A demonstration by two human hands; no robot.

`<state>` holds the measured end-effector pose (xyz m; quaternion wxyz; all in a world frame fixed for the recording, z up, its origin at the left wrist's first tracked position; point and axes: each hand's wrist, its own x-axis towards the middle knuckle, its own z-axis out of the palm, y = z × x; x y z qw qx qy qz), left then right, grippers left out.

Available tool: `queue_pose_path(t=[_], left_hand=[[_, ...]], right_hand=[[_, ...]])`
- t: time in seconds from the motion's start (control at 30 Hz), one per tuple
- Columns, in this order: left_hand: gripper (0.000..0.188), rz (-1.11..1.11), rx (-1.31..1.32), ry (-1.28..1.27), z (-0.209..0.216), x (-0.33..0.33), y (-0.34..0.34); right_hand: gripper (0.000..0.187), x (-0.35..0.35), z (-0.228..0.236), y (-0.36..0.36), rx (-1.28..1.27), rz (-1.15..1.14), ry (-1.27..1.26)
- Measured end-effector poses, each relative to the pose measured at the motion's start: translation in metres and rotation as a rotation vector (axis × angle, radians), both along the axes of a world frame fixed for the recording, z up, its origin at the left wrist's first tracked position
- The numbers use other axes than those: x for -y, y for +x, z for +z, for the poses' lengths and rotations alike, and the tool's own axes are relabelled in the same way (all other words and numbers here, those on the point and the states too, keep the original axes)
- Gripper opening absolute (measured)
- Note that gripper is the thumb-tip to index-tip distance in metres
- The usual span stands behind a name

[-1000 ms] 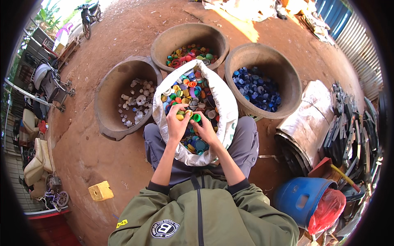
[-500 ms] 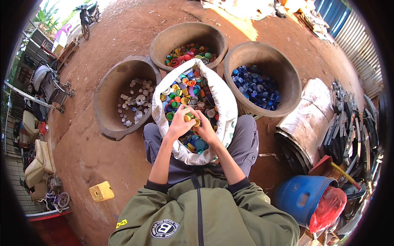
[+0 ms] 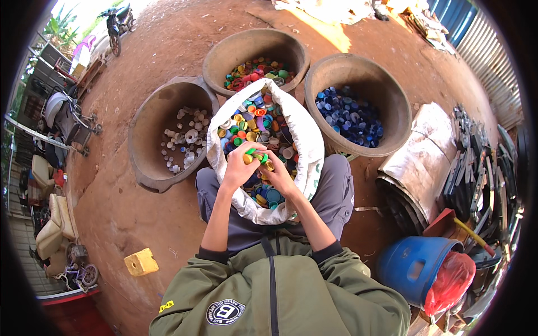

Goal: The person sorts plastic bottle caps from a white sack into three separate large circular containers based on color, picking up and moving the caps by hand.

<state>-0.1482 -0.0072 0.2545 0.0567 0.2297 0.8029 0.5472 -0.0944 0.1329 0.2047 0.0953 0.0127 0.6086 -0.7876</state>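
Between my knees stands a white sack [image 3: 307, 159] with a rolled rim, filled with bottle caps [image 3: 263, 115] of many colours. Over its near half my two hands meet, fingers curled. My left hand [image 3: 240, 166] grips yellow and green caps [image 3: 247, 158] at its fingertips. Close beside it, my right hand [image 3: 279, 175] closes on more yellow and green caps [image 3: 269, 165]. How many caps each one has is partly hidden by the fingers.
Three round tubs curve around the sack: white caps in the left tub [image 3: 144, 134], mostly red, yellow and green in the far tub [image 3: 252, 42], blue in the right tub [image 3: 392, 106]. A yellow block [image 3: 140, 262] lies left; a blue barrel [image 3: 406, 269] lies right.
Green caps now show between my hands beside the yellow ones. My left hand has shifted slightly left. The tubs and sack look the same.
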Motion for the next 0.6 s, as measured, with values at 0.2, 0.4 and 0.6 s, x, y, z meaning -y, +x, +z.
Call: queue_pose_path(t=[0.2,0.4,0.6], left_hand=[[0.033,0.026,0.221,0.179,-0.002,0.003,-0.001],[0.033,0.027,0.406,0.485,0.007,0.002,0.001],[0.019,0.224,0.424,0.593,-0.009,0.009,-0.002]], right_hand=[[0.025,0.001,0.006,0.001,0.069,0.023,-0.047],[0.024,-0.001,0.007,-0.001,0.080,0.015,-0.121],[0.024,-0.007,0.015,-0.003,0.083,-0.014,-0.097]])
